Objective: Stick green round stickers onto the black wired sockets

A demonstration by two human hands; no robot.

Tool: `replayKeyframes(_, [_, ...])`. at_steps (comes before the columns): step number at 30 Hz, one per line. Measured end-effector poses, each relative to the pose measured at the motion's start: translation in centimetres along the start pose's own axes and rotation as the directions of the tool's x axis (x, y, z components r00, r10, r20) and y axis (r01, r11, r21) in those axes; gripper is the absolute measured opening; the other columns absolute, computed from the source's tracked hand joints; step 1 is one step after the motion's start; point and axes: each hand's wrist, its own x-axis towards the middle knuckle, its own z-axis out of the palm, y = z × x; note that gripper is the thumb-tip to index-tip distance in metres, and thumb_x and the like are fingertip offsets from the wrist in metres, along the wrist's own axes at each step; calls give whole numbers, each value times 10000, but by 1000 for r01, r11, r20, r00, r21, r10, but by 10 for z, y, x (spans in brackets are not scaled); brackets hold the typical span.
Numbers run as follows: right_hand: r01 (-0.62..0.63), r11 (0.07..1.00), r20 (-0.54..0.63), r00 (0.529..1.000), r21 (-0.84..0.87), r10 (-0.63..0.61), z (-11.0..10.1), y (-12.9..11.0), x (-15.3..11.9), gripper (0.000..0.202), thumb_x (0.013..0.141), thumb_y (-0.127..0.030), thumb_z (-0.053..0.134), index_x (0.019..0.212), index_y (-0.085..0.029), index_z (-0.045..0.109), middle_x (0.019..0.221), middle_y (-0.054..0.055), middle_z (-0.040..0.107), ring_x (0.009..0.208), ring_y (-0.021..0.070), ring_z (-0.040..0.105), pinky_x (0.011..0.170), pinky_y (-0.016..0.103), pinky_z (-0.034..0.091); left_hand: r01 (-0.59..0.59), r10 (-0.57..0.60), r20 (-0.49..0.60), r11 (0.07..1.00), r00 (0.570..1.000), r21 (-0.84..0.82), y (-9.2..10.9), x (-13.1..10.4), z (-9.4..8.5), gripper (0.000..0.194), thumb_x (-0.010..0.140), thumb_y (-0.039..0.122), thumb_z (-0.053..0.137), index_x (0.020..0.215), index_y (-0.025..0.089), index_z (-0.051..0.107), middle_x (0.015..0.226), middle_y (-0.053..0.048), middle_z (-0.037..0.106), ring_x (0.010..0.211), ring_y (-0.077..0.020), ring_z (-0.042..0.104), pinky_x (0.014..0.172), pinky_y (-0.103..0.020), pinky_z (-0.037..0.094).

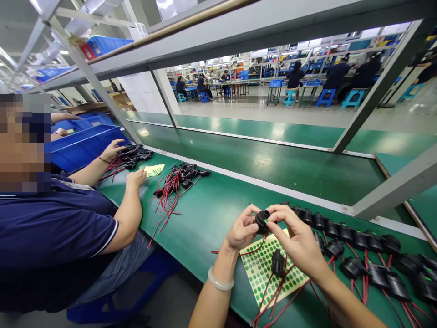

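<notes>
My left hand (pixel 243 228) pinches a small round black part (pixel 261 220) with red wires trailing from it, held above the green bench. My right hand (pixel 296 239) meets it from the right, fingertips on the part's face where a small green dot sticks. Under my hands lies a pale sheet of green dot stickers (pixel 260 269). Another black wired part (pixel 277 263) rests on that sheet below my right palm.
A row of black wired parts (pixel 362 255) covers the bench to my right. A co-worker in a dark blue shirt (pixel 51 232) sits at left with another pile of parts (pixel 179 180), a sticker sheet (pixel 154 170) and blue bins (pixel 83 143). A metal frame post (pixel 385 193) rises behind.
</notes>
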Motion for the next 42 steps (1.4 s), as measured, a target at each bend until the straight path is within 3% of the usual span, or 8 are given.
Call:
replayKeyframes(10, [-156, 980, 58, 987, 125, 150, -2, 21, 2, 209, 932, -367, 584, 805, -205, 549, 994, 77, 657, 856, 189, 669, 669, 277, 563, -2, 7, -44, 994, 999, 113, 1, 4, 1, 481, 650, 359, 887, 935, 167, 552, 742, -5, 686, 621, -123, 627, 622, -233, 477])
replayKeyframes(15, [-173, 981, 87, 982, 85, 166, -3, 31, -13, 281, 902, -444, 640, 1066, -227, 566, 1046, 63, 662, 889, 194, 680, 750, 308, 591, 20, -18, -33, 996, 999, 87, -1, 4, 1, 508, 654, 434, 869, 944, 170, 546, 758, -30, 693, 657, -150, 649, 638, -251, 480])
replayKeyframes(18, [-188, 982, 69, 980, -8, 188, -16, 36, -32, 311, 903, -403, 656, 1165, -254, 582, 1097, 56, 670, 955, 208, 679, 828, 335, 583, 55, -54, -63, 998, 997, 18, 0, 4, 0, 525, 645, 470, 863, 925, 155, 551, 742, -57, 702, 584, -147, 637, 587, -249, 459])
replayKeyframes(21, [-189, 978, 28, 981, -88, 192, -44, 48, -58, 251, 909, -399, 645, 1116, -258, 627, 1102, 64, 676, 974, 226, 680, 808, 329, 588, 65, -69, -167, 998, 984, -25, 1, 7, -1, 536, 628, 483, 866, 924, 135, 586, 823, -80, 716, 557, -126, 628, 567, -240, 457])
replayKeyframes(28, [-100, 904, -57, 995, -416, 84, -109, 96, -145, 140, 955, -378, 555, 978, -277, 650, 1020, 56, 704, 906, 233, 724, 733, 280, 622, 127, -107, -390, 992, 915, 27, -10, 21, -9, 483, 638, 438, 872, 905, 109, 641, 842, -63, 686, 719, -151, 678, 695, -271, 536])
replayKeyframes(34, [26, 884, -62, 996, -467, -61, -110, 113, -182, 187, 954, -400, 552, 990, -270, 681, 957, 15, 737, 845, 197, 742, 790, 209, 605, 79, 85, -502, 952, 861, 296, -23, 27, -13, 473, 613, 357, 896, 960, 135, 663, 815, -14, 673, 730, -108, 628, 696, -214, 509])
replayKeyframes(39, [45, 920, -48, 997, -388, -68, -96, 90, -172, 225, 985, -389, 517, 900, -255, 676, 874, 7, 731, 789, 151, 733, 749, 147, 573, 16, 237, -372, 825, 898, 565, -23, 27, -1, 701, 765, 448, 778, 1356, 257, 454, 908, -17, 698, 804, -152, 690, 836, -321, 551])
replayKeyframes(42, [36, 938, -6, 999, -346, -41, -92, 80, -168, 222, 999, -340, 488, 893, -255, 663, 850, 5, 714, 785, 148, 721, 745, 163, 569, -52, 277, -225, 729, 934, 683, -22, 25, 11, 588, 860, 480, 676, 1354, 271, 435, 982, -47, 693, 838, -174, 713, 859, -372, 570])
